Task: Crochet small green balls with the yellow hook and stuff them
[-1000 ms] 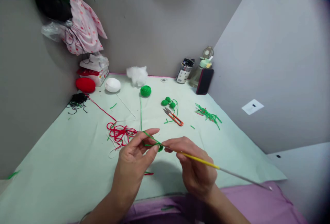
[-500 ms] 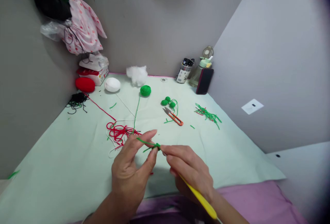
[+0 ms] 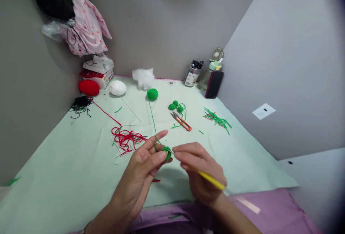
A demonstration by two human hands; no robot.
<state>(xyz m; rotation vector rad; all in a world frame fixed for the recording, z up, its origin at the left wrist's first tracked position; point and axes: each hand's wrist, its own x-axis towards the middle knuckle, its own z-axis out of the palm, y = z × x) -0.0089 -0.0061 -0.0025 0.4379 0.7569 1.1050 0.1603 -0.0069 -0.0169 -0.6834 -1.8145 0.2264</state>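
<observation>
My left hand (image 3: 142, 171) pinches a small green crocheted piece (image 3: 167, 152) between thumb and fingers, with the index finger stretched out and green yarn running over it. That green strand (image 3: 152, 119) leads back to a green yarn ball (image 3: 152, 94). My right hand (image 3: 201, 171) grips a yellow-handled crochet hook (image 3: 211, 181), its tip at the green piece. Both hands hover just above the pale green table cover (image 3: 67, 162), near its front edge.
Tangled red yarn (image 3: 125, 137) lies left of my hands. Orange snips (image 3: 182, 121), small green balls (image 3: 176, 106) and green yarn scraps (image 3: 217, 119) lie beyond. At the back stand red (image 3: 89, 88) and white (image 3: 118, 88) yarn balls, white stuffing (image 3: 142, 77), a jar (image 3: 192, 74), a bottle (image 3: 212, 70).
The right hand has swung the hook's handle from pointing down toward me out to the lower right. The green piece now sits bunched at the left fingertips, and the yarn strand has shifted slightly right.
</observation>
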